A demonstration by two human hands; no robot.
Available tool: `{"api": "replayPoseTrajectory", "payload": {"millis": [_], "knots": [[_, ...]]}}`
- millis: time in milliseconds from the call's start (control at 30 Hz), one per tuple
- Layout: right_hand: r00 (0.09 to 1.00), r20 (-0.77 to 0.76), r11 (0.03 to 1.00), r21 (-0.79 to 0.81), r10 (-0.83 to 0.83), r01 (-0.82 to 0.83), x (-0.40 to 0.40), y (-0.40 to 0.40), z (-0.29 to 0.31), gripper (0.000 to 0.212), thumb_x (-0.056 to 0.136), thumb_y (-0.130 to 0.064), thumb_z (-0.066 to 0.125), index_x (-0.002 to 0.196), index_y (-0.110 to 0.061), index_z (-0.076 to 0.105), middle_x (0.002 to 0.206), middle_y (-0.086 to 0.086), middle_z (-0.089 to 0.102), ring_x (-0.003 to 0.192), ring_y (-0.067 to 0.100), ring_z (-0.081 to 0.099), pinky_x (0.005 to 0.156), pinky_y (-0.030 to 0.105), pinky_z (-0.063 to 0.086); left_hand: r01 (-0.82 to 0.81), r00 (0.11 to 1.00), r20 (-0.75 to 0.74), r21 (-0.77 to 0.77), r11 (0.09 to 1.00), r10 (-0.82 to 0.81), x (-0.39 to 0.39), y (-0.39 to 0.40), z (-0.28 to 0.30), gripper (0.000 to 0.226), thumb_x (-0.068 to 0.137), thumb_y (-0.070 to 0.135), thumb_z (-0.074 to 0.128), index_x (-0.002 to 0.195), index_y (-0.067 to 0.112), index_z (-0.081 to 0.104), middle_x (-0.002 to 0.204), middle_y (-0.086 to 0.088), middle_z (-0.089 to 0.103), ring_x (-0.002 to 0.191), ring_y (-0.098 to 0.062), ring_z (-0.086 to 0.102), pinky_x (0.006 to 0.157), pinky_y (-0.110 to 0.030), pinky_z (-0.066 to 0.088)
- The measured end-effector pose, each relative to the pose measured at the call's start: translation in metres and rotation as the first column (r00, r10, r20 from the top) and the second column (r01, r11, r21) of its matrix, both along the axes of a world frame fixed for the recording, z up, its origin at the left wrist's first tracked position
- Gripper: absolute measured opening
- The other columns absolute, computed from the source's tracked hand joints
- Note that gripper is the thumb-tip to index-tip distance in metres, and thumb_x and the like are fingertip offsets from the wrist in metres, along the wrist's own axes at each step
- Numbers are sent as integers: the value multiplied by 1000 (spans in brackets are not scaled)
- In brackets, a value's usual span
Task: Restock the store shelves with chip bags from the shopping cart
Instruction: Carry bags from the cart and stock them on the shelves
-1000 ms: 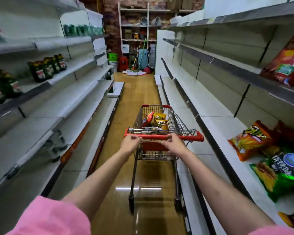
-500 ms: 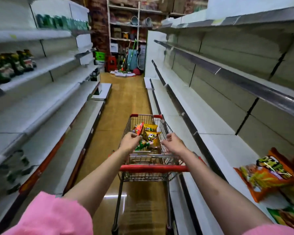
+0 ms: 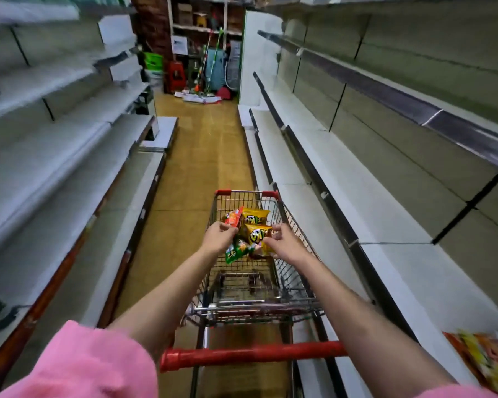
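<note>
The chip bags (image 3: 253, 232) are lying in a loose heap at the far end of the shopping cart (image 3: 296, 248), at centre frame: yellow ones, an orange-red one and a green one. They are probably light, puffy and crinkly, slick to the touch, with brittle contents, so pinching a sealed top edge or corner looks safer than squeezing the middle. The left hand (image 3: 219, 236) is pinching the orange-red bag's lower edge with curled fingers. The right hand (image 3: 285, 243) is curling its fingers onto a yellow bag; whether it is gripping, I cannot tell. The right-hand shelf (image 3: 400, 268) is waiting just beside the cart.
</note>
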State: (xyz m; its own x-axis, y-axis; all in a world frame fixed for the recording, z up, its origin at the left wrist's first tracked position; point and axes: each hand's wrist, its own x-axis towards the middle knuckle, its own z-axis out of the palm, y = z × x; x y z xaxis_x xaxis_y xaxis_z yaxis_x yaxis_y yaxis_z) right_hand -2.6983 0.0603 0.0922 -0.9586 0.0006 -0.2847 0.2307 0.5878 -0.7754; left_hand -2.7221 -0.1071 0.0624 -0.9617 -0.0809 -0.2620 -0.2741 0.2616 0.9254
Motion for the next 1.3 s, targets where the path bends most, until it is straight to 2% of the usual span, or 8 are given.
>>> {"api": "replayPoseTrajectory", "payload": {"millis": [133,267,533,733,867,967,1133,1300], "knots": [[998,66,1000,-7,7,-7,-39,4,-27,49,95,-23,55,138,-12,35,131,10,53,111,22,57,97,44,49,-13,998,63,12,1000,12,-27,-3,-24,12,96,15,52,84,13,51,99,-14,58,86,-22,54,81,-35,43],[992,123,999,-17,38,-36,-84,2,-58,46,97,-22,53,137,-9,35,132,9,52,105,18,54,98,44,48,-55,991,125,-10,998,56,-57,-9,-50,10,95,13,52,101,6,51,100,-12,57,85,-19,53,77,-32,44],[955,284,994,-83,87,-66,-181,-5,-127,45,97,-18,54,137,-7,35,127,13,51,115,33,56,95,47,49,-110,953,275,-89,990,130,-141,-11,-108,17,95,16,53,106,3,53,90,-5,58,81,-16,53,68,-27,44],[909,401,991,-108,114,-77,-241,0,-200,46,96,-19,54,137,-9,36,122,19,56,106,33,61,93,48,51,-91,916,370,-180,979,153,-198,-1,-168,15,93,24,57,101,13,51,113,-15,61,108,-31,58,96,-42,48],[894,433,992,-93,116,-84,-280,1,-243,46,95,-22,56,135,-8,38,122,17,57,109,29,58,94,45,50,-36,912,388,-246,969,132,-231,5,-204,35,93,24,57,122,6,49,112,-12,61,104,-27,58,93,-41,49],[888,445,993,-85,115,-86,-305,2,-278,46,94,-25,58,133,-11,40,120,11,58,104,26,59,93,46,50,-5,907,403,-278,961,121,-253,10,-228,49,94,19,56,137,4,38,125,-13,54,104,-20,54,83,-30,47],[882,456,993,-64,119,-100,-332,4,-331,42,93,-24,59,129,-11,43,109,8,59,80,19,54,84,40,48,14,898,417,-343,939,138,-283,16,-265,72,92,16,60,149,8,17,154,-11,27,137,-28,35,108,-40,33],[895,430,992,-11,120,-127,-357,0,-369,45,92,-26,61,131,-9,45,128,10,56,111,25,55,97,38,44,52,912,394,-387,921,114,-309,18,-295,88,86,17,67,151,11,9,159,-8,15,144,-25,20,115,-41,22]]}}
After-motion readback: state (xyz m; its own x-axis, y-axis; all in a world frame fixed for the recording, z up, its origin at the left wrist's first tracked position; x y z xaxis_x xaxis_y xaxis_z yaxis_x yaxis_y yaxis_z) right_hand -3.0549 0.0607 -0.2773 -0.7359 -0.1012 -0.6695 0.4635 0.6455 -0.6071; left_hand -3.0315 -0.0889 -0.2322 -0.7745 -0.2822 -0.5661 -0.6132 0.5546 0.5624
